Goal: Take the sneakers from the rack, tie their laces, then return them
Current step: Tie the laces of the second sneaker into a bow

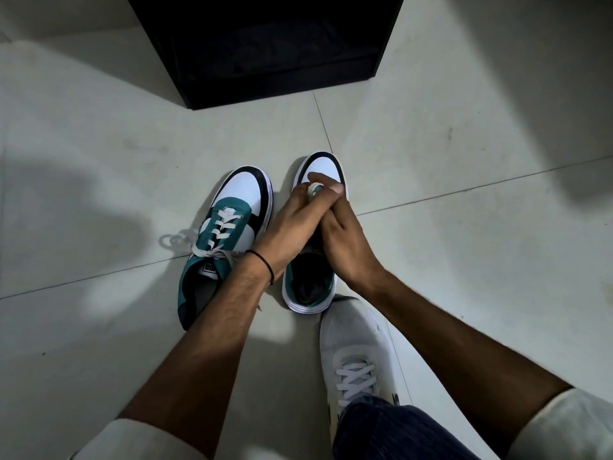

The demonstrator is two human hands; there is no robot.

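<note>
Floor [99, 180]: pale glossy tiles, thin grout lines running diagonally, lit in patches with soft shadow at 9 o'clock and at 2 o'clock. Wide bare tile lies open at the left and right edges.

Left sneaker [229, 234]: teal, white and black, standing on the floor just left of centre, toe toward 12 o'clock. Its white laces are knotted in a bow, loops trailing onto the tile at 9 o'clock.

Left hand [292, 220]: reaches from 7 o'clock across that shoe's heel, a dark cord round the wrist. Its fingers are closed on a white lace [314, 190] of the neighbouring shoe.

Right sneaker [315, 234]: same colours, just beside the first, toe toward 12 o'clock, collar open toward 6 o'clock.

Right hand [345, 240]: comes from 4 o'clock, touching the left hand; fingers curled shut over the same lace above the tongue.

Worn white shoe [355, 346]: at 6 o'clock, toe touching the right sneaker's heel, dark trouser cuff above.

Rack [265, 48]: black, dim inside, at 12 o'clock, well apart from the pair, with open tile between.
</note>
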